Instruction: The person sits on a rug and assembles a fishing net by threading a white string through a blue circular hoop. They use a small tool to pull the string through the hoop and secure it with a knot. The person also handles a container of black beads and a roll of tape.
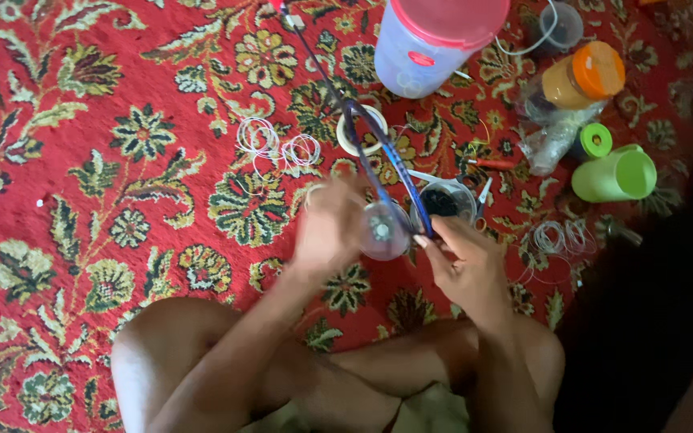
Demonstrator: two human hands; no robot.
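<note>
the person is sitting cross-legged on a red floral carpet (pixel 82 200), working over a small clear plastic tub (pixel 384 231) that is hanging just in front of the knees. the right hand (pixel 468 265) is pinching a thin blue-violet strand (pixel 378 152) between thumb and forefinger right beside the tub; the strand is running up and away from the tub toward the top of the picture. the left hand (pixel 329 228) is blurred on the tub's other side, seeming to cup it, and whether its fingers are closed or spread cannot be told.

judging from this, the step is going best if the strand is kept taut and the pinch stays close to the tub, with the left hand steadying it so nothing spills.

the tub is looking thin, glossy and see-through. just beyond the tub, another clear round cup (pixel 445 202) is holding dark, fine bits. small coils of pale, springy wire (pixel 278 144) are lying beyond the tub to the left, more coils (pixel 559 236) to its right. farther from the tub, a big translucent container with a red lid (pixel 435 40), an orange-capped jar (pixel 583 76) and a smooth green cup (pixel 615 175) on its side are resting on the woven pile.
</note>
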